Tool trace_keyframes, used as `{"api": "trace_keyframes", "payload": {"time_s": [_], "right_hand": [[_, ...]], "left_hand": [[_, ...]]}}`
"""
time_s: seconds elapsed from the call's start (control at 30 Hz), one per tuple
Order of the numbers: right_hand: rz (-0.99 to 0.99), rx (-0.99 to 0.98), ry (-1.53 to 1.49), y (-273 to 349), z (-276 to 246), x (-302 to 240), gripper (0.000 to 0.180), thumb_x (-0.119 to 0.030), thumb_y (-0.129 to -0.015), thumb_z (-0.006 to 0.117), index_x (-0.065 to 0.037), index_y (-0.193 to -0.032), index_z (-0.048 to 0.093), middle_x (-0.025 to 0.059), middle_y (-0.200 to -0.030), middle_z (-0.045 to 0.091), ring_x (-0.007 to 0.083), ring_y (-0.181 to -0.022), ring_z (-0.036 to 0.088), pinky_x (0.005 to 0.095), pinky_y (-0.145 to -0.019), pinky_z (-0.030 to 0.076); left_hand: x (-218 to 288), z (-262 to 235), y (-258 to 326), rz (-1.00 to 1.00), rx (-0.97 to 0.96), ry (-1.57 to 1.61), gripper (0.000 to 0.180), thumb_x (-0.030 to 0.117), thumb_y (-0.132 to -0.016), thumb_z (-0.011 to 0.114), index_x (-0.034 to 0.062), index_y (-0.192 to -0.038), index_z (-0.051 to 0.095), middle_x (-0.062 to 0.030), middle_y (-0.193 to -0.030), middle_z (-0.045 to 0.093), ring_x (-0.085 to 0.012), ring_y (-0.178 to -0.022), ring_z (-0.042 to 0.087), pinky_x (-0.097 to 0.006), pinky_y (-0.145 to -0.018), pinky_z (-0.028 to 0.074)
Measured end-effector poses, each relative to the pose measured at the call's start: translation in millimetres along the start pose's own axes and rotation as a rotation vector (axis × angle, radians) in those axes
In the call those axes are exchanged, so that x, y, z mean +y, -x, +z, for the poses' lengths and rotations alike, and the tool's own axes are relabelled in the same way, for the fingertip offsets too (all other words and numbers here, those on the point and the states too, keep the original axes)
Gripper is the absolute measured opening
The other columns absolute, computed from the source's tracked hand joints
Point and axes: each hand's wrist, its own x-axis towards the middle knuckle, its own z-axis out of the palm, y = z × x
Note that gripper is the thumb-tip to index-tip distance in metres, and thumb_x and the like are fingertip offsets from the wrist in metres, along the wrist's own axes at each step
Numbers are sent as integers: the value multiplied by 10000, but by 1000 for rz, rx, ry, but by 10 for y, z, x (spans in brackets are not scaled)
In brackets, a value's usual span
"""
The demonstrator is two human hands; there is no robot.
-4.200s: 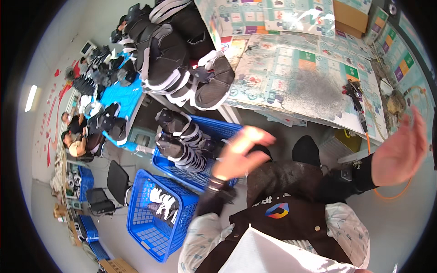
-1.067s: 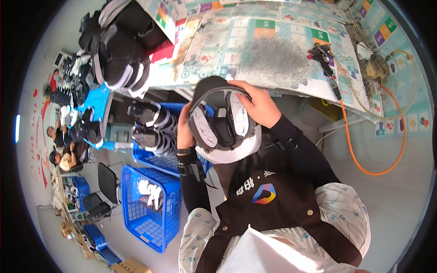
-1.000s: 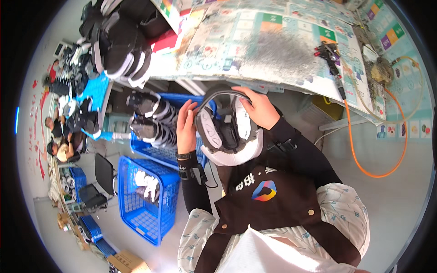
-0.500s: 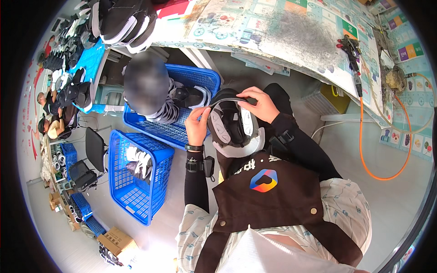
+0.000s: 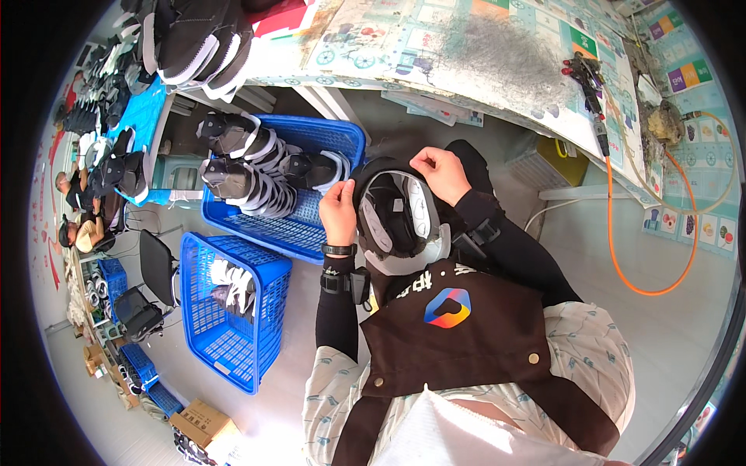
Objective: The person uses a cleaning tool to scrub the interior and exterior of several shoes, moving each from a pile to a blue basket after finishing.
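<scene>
The piece, black with a pale lining and a white band, lies directly below and between the fingertips, over the lap, open side up. The left hand makes a narrow pinch, seemingly on the left of its dark rim. The right hand has its fingertips bunched close at the rim's far right; whether they have caught it, I cannot tell.

It looks light, padded and soft, with a springier rim; slipping or breaking seems unlikely, creasing likelier. The rim's two sides look the best hold.

Just nearer than the grip is the apron. Left of it, a blue basket holds nested stacks; nearer, a second basket holds white parts. Beyond the grip stands the table; far right on it lie a tool and its orange hose.
</scene>
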Motion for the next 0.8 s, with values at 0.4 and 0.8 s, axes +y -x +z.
{"api": "trace_keyframes", "payload": {"time_s": [0.4,0.8], "right_hand": [[-632,-334,320,253,-425,-1059,709,-233,-800,872,-161,-1449,599,147,-1542,455,388,-1393,483,438,-1056,518],[-259,261,-223,-103,-842,-1304,334,-149,-1011,695,-33,-1323,689,167,-1054,783,164,-948,737,323,-839,567]], "left_hand": [[583,-247,-77,-342,-564,753,327,231,-1117,537,-36,-1269,650,-98,-1167,741,-173,-1044,719,-314,-920,566],[1664,69,-492,119,-1045,543,1008,776,-1007,334,0,-1646,270,-156,-1704,308,-271,-1591,248,-401,-1308,149]]}}
